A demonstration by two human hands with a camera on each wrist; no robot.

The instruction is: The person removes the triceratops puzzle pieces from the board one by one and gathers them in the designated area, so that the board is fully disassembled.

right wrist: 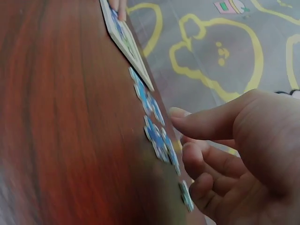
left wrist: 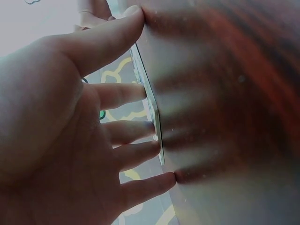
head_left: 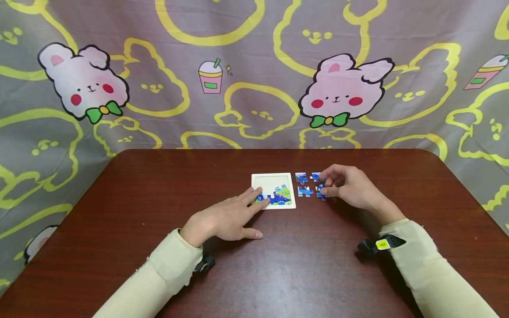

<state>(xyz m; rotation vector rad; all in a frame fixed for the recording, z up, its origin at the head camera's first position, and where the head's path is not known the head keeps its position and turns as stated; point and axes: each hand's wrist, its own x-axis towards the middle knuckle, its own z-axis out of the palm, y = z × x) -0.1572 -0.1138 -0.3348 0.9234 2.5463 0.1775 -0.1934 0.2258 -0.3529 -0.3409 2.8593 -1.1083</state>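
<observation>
A square white-framed puzzle tray point(head_left: 293, 194) lies flat on the table, with joined dinosaur-picture pieces point(head_left: 274, 198) along its lower part and a bare area above them. My left hand point(head_left: 226, 218) is spread with fingers straight, fingertips resting on the tray's left side and lower edge; its thumb touches the tabletop. Right of the tray lie several loose blue jigsaw pieces point(head_left: 305, 191). My right hand point(head_left: 351, 187) hovers at the rightmost ones, fingers loosely bent, nothing visible between thumb and fingers. In the right wrist view another piece point(right wrist: 186, 196) lies near the lower fingers, hidden in the head view.
The dark red-brown wooden table point(head_left: 278, 274) extends around the tray and pieces. Behind its far edge hangs a grey curtain point(head_left: 254, 66) with yellow outlines and rabbit faces. Black straps with small devices point(head_left: 381, 245) sit at both wrists.
</observation>
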